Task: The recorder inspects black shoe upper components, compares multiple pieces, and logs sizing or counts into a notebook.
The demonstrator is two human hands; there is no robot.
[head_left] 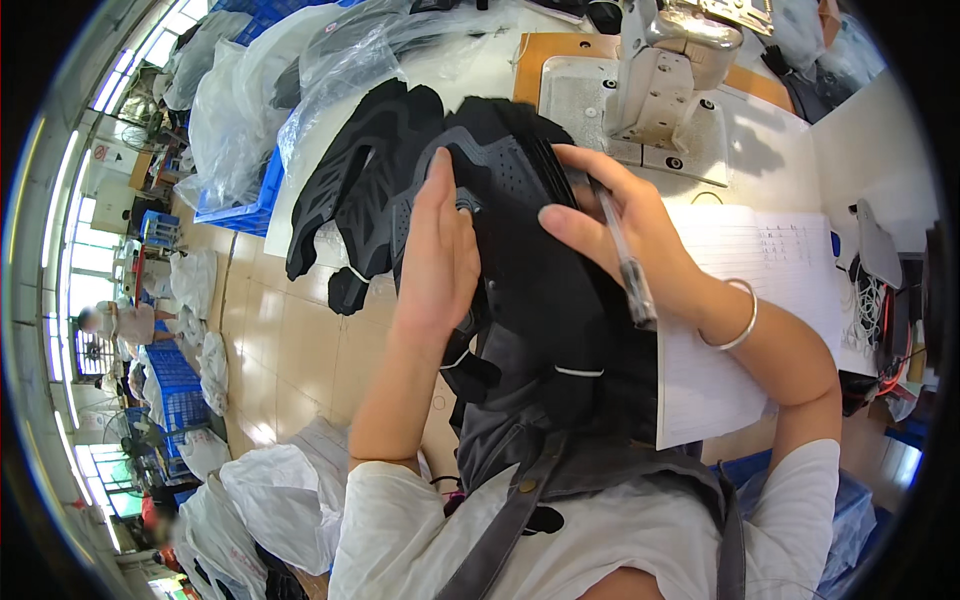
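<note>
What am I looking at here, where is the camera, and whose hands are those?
There is no robot: a person is working bare-handed. The camera is worn on their head, looking down, and its wide fisheye lens bends straight edges. The left hand is held flat against a stack of black pieces; the right hand, which also holds a pen, is at its other side. More black pieces lie to the left. On the pale table are a metal machine and, at right, a lined notebook.
</note>
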